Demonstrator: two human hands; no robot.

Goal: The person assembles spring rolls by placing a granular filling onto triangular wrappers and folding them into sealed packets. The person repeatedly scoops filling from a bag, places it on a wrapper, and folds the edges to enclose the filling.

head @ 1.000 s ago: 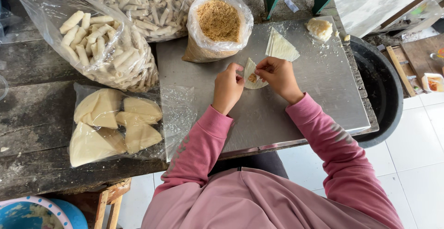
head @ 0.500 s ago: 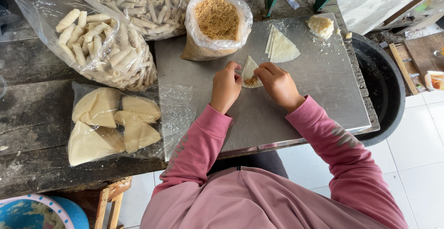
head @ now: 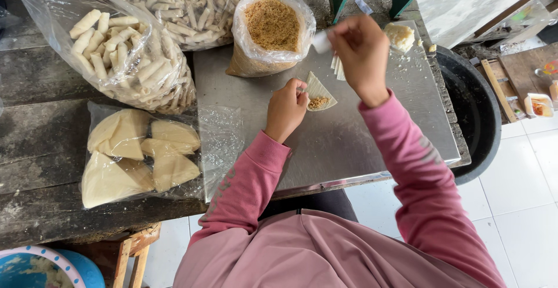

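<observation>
Filling sits on the wrapper [head: 319,95], pinned by the left hand [head: 286,109]; above it, the right hand [head: 361,49] pinches a small white spoon [head: 321,41].

pink sleeves [head: 407,148]; pale wrapper [head: 318,90]; grey tray [head: 349,142]

Clear plastic bags [head: 116,55] along tabletop

Right hand [head: 363,55] motion-blurred, hides wrapper stack [head: 336,67]; small white object [head: 321,42] in fingers unclear.
</observation>
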